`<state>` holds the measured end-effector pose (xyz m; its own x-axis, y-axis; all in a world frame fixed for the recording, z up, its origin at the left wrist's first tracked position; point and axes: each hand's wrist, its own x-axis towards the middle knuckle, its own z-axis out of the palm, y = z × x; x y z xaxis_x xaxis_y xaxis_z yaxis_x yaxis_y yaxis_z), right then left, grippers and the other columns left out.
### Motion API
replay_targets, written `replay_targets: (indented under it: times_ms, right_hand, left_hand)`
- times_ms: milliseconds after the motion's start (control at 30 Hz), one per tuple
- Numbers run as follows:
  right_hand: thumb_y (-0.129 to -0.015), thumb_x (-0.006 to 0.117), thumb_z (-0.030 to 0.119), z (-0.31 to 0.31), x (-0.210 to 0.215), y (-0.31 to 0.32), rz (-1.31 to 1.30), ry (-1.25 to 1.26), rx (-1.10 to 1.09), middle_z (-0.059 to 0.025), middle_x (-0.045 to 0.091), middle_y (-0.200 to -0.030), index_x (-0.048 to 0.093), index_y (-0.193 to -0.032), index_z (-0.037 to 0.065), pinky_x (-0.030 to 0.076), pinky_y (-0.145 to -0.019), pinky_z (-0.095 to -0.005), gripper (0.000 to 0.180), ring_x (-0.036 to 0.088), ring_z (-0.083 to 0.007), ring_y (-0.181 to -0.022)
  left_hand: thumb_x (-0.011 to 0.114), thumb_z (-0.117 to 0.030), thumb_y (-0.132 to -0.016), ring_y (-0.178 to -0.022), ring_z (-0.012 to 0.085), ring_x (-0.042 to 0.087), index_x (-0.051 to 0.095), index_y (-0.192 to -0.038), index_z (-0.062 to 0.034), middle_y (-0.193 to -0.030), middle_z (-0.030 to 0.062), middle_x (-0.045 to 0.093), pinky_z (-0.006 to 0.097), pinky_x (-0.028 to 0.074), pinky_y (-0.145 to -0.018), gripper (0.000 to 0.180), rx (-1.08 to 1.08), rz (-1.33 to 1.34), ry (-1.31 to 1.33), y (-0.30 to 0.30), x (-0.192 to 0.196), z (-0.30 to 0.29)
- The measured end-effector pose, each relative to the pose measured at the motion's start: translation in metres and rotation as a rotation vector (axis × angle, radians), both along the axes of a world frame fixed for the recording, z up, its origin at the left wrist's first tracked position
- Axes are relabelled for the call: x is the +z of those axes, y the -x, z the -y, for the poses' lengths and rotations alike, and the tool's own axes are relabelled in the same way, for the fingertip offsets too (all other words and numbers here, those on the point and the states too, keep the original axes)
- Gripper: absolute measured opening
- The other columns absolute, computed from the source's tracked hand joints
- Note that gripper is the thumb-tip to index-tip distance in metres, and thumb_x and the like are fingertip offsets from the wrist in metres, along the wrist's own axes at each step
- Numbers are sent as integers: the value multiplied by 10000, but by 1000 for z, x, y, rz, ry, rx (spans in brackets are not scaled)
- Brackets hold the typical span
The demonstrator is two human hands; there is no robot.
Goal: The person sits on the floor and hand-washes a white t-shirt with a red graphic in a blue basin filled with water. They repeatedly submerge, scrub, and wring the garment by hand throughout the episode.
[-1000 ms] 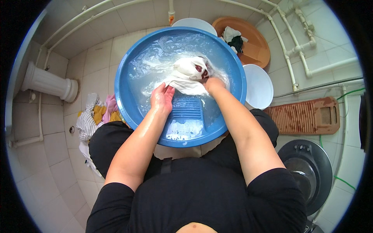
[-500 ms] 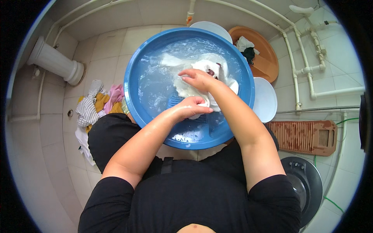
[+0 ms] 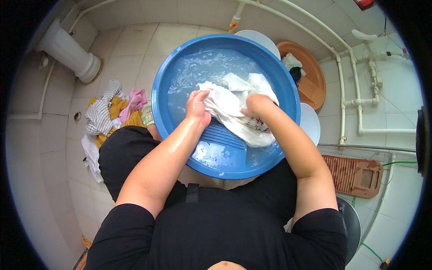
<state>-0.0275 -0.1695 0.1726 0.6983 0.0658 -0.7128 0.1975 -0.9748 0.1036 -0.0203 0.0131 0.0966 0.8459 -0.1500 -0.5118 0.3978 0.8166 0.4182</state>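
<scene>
A wet white garment [image 3: 220, 101] with a dark printed patch lies bunched in a large blue tub [image 3: 158, 103] of cloudy water. My left hand [image 3: 198, 108] is closed on the garment's left end, beside the ridged washboard slope [image 3: 220, 136] moulded into the tub. On the garment's right part, my right hand [image 3: 260, 105] is closed with curled fingers, the cloth bunched under it; its fingertips are partly hidden. The lower fold of the garment hangs over the right end of the ridges.
Left of the tub is a pile of striped, yellow, pink and white clothes [image 3: 110, 112]. Brown basin [image 3: 315, 85] with clothes, pale lids [image 3: 310, 123] and a brown washboard [image 3: 351, 175] sit at the right. White pipes [image 3: 339, 90] line the wall; a dark round basin [image 3: 348, 225] is near my right elbow.
My left hand has moved left and up, stretching the garment's end with it. My right hand has moved right and down, its spread fingers now curled on the cloth. The view has shifted slightly.
</scene>
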Motion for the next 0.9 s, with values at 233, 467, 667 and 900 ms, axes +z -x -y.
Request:
replay_targets:
  times_ms: [233, 467, 667, 900]
  right_hand:
    - [-768, 584, 387, 3, -93, -31, 420, -849, -280, -201, 499, -1184, 526, -1146, 38, 383, -923, -362, 518, 476, -297, -1107]
    - [-734, 675, 325, 10, -110, -5, 518, -559, -710, -211, 608, -940, 543, -1077, -20, 441, -795, -304, 504, 568, -277, -911]
    - [-800, 622, 171, -57, -36, 25, 371, -1639, -951, -24, 542, -980, 572, -937, 26, 432, -751, -277, 205, 519, -148, -885]
    - [-700, 652, 203, -88, -19, 39, 1145, -1153, -25, -129, 553, -786, 519, -677, 40, 444, -555, -337, 211, 545, -287, -631]
  left_hand:
    - [345, -36, -834, -1168, 374, 390, 334, -1285, -94, -1273, 203, 371, 540, 349, -942, 455, 75, -214, -84, -1, 14, 3]
    - [370, -145, -883, -1134, 342, 433, 422, -1210, -71, -1220, 188, 430, 503, 350, -952, 339, 70, -177, -17, -11, -2, 1]
    - [444, -374, -885, -933, 270, 568, 504, -1060, -19, -1040, 134, 571, 395, 448, -849, 400, -286, -2, 395, -13, -9, 9]
    - [502, -399, -863, -720, 221, 582, 557, -913, -50, -805, 93, 585, 367, 497, -645, 357, -670, 69, 653, -17, -52, 10]
